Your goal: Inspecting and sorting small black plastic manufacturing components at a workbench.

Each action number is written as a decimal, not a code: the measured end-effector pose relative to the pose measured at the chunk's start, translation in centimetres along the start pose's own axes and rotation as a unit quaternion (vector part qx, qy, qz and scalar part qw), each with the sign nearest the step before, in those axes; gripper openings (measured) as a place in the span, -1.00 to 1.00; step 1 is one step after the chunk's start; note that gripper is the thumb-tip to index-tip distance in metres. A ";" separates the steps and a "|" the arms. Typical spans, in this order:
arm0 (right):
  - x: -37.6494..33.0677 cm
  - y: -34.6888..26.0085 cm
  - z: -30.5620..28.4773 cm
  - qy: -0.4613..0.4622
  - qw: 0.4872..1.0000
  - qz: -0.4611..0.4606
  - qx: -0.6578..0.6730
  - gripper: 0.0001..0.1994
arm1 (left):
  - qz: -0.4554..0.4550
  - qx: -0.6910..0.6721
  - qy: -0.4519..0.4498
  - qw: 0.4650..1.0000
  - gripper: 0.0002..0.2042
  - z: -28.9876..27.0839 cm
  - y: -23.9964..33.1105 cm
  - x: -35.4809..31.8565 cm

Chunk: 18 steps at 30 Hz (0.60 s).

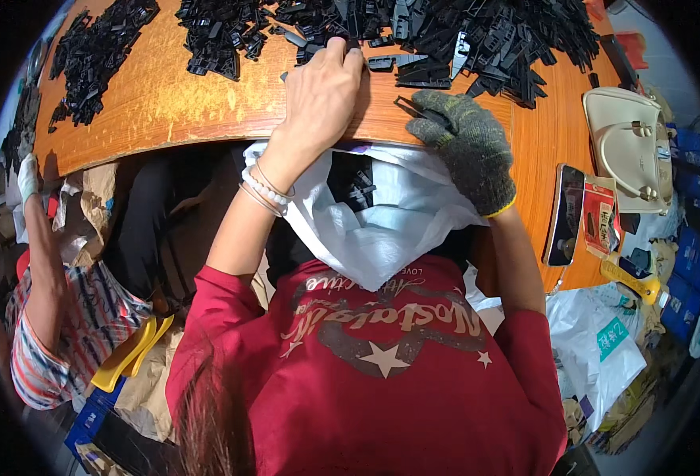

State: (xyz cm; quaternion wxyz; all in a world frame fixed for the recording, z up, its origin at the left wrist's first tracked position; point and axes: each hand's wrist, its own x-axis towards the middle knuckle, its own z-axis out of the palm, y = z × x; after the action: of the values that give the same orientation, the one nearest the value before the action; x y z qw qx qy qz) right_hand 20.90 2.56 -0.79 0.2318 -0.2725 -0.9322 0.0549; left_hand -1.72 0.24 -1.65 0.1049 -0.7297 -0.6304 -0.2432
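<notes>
While I watch through the head camera, I see the right hand [469,151], in a dark grey knitted glove with a yellow cuff, closed in a narrow pinch, thumb against fingers, with a slim black part [406,105] poking out at the tips. The left hand [322,91] is bare, its fingers curled down at the near edge of the big heap of black parts [509,40]; the back of the hand blocks my sight of the fingertips, so I cannot tell how far they are parted or whether they have hold of anything. That heap lies along the far side of the wooden table [247,103], while a few dark pieces [362,190] sit in the open white sack [318,214] below the near edge.

As for writing, I make out pale lettering and stars on the wearer's red shirt [413,404], print on a red packet [601,214] beside the phone [564,214], and a teal label on a white plastic bag [588,373].

The left forearm, wearing bracelets [264,190], slants up and inward, wrist over the table edge; the right forearm rises more steeply, gloved palm turned inward.
</notes>
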 end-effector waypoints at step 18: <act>-1.7 0.7 0.1 -0.013 0.999 0.004 -0.045 -0.74 | -0.008 -0.411 0.002 0.912 -0.85 0.7 2.1 -2.6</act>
State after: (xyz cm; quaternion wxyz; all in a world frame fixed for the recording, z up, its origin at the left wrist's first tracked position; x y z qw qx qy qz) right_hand 22.44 2.20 -1.74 0.2068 -0.2860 -0.9355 0.0175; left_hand 0.21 -2.09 -3.16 -0.2050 -0.7026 -0.4808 -0.4828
